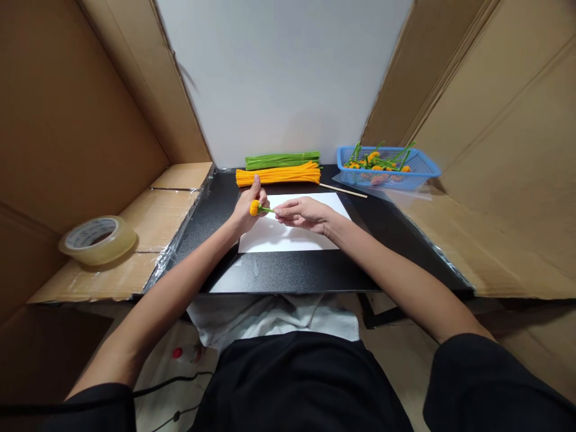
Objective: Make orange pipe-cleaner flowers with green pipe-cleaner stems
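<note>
A small pipe-cleaner flower with a round orange head point(254, 207) and a short green stem lies sideways between my hands. My right hand point(303, 214) pinches the end of the stem between thumb and fingertips. Close behind the flower head is my left hand point(246, 210), its thumb raised and apart from its bent, partly hidden fingers; no grip on the flower shows there. Both hands are above a white sheet point(288, 239). Just beyond them, a bundle of orange pipe cleaners point(279, 174) lies in front of a green bundle point(282, 161).
At the back right stands a blue basket point(387, 179) with orange and green pieces. A thin wooden stick point(344, 191) lies near it on the black table point(288, 270). A tape roll point(98, 241) rests on cardboard at left. Cardboard walls point(508, 120) flank both sides.
</note>
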A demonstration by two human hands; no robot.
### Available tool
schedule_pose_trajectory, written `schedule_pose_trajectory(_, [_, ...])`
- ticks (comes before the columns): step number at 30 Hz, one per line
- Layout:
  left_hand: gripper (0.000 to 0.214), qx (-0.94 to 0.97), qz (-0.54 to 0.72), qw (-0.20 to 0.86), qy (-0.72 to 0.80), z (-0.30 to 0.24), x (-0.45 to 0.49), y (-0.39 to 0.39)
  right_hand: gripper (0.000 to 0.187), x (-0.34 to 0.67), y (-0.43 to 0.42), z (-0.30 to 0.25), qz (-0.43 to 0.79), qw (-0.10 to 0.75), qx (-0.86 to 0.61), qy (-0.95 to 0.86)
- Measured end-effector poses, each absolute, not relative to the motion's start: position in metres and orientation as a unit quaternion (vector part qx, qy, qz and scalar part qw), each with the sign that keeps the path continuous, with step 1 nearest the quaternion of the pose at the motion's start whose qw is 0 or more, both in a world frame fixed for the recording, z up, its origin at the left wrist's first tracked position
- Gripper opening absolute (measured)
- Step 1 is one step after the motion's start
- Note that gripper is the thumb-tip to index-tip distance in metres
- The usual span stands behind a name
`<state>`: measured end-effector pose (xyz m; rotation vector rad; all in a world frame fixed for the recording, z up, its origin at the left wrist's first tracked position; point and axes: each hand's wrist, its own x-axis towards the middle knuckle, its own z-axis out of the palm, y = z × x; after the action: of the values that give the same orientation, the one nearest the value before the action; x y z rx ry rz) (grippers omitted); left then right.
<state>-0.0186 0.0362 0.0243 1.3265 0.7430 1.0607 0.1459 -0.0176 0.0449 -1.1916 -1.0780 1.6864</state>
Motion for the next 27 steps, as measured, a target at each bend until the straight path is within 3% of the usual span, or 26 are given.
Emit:
schedule_pose_trajectory(3, [0.073,0.588,0.451,0.591,0.32,0.022,-0.018,0.038,0.017,0.146,-0.017,0.046,0.62,0.412,-0.482,-0.462])
schedule_pose_trajectory(8, [0.074,0.576,0.454,0.594,0.329,0.016,-0.018,0.046,0.015,0.147,-0.018,0.048,0.438,0.462,-0.502,-0.586])
schedule_pose_trajectory(12, [0.069,0.614,0.473,0.552,0.306,0.014,-0.025,0.051,0.016,0.149,-0.016,0.046,0.434,0.495,-0.496,-0.566])
schedule_pose_trajectory(19, [0.052,0.733,0.518,0.309,0.314,0.009,-0.028,0.043,0.034,0.149,-0.012,0.039,0.325,0.594,-0.48,-0.557])
schedule_pose_trajectory(27, [0.046,0.716,0.501,0.405,0.27,0.009,-0.028,0.052,0.02,0.152,-0.011,0.042,0.235,0.586,-0.481,-0.609])
